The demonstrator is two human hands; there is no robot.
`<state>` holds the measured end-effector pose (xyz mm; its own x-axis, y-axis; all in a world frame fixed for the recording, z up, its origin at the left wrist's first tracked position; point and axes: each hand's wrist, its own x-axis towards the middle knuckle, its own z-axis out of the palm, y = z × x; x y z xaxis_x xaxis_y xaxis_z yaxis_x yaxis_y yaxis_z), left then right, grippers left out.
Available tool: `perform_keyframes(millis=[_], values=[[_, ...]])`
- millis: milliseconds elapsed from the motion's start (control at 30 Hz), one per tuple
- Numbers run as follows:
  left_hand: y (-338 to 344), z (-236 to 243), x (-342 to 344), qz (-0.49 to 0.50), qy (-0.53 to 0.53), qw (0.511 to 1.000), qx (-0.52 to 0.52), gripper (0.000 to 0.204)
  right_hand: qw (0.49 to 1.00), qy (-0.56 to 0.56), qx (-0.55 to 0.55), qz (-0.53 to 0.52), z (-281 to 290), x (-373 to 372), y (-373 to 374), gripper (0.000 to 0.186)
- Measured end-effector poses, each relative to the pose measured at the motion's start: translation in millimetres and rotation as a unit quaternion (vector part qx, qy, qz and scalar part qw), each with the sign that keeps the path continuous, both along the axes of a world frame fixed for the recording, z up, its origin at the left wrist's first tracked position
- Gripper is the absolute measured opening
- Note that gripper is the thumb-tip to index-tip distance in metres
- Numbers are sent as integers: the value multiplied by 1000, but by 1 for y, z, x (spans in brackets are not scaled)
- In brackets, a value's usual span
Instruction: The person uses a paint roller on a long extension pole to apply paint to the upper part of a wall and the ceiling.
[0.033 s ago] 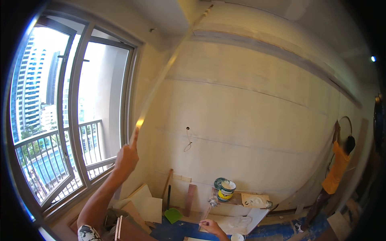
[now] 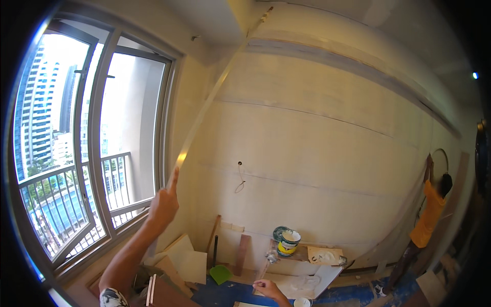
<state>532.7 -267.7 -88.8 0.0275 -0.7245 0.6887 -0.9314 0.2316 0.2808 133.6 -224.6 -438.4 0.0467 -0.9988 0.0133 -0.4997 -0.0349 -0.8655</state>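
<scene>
Gripping the strip [image 2: 208, 102], the left hand [image 2: 164, 206] curls round it, index finger extended; its far end reaches above the ledge [image 2: 332, 55]. The right hand [image 2: 271, 289] is half-curled, contents unclear. The wall [image 2: 307, 143], lined and patchy, looks unfinished.

- I can read no words, numbers or signs from my end
- At the lower centre of the frame, the bucket [image 2: 289, 242] carries a yellow band [image 2: 287, 250], too small and blurred for me to make out any print
</scene>
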Motion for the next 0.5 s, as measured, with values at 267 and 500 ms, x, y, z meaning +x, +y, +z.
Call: perform_keyframes(millis=[267,500], values=[[84,-218,-13,-39,-22,999,-9,78,999,21,9,38,-45,4,-22,45],[107,-217,-7,-64,41,996,44,62,996,66,38,40,-31,9,-10,45]])
